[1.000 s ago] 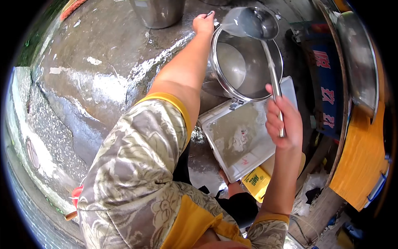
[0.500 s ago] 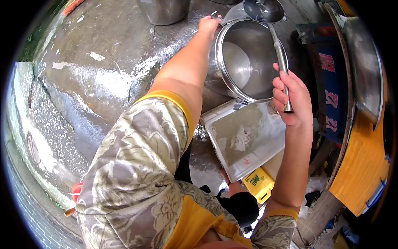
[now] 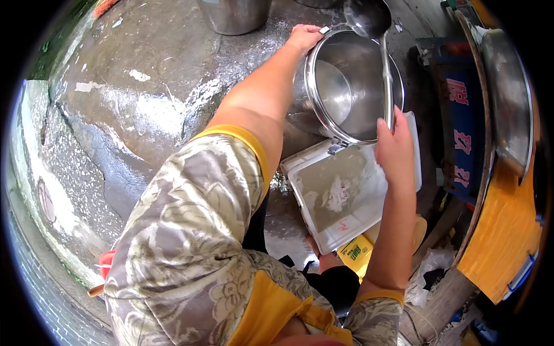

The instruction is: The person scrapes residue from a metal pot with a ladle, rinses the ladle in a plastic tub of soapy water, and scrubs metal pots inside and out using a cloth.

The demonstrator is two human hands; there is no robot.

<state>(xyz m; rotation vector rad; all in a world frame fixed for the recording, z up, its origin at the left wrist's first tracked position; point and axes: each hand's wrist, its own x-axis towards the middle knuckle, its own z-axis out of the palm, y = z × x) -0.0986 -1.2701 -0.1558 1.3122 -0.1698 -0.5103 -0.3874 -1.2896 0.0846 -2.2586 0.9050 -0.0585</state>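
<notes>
A large steel pot [image 3: 366,86] is tilted, its open mouth facing up toward me and its inside visible. At its upper left rim my left hand [image 3: 306,38] is closed on a small metal handle. My right hand [image 3: 396,151] grips the long handle of a steel ladle [image 3: 386,75]. The ladle's bowl is beyond the pot's far rim, at the top of the view. Below the pot, a white rectangular tray [image 3: 324,242] holds greyish liquid with a whitish patch.
A steel bucket [image 3: 235,16] stands on the wet floor [image 3: 138,98] at the top. A yellow container [image 3: 356,254] lies below the tray. At the right are a dark blue banner [image 3: 461,127], a large metal basin [image 3: 508,98] and an orange board [image 3: 496,230].
Water poured from the ladle earlier; no stream shows now. The ladle has moved up past the pot's rim, its handle now more upright. My left hand and the pot have shifted slightly right.
</notes>
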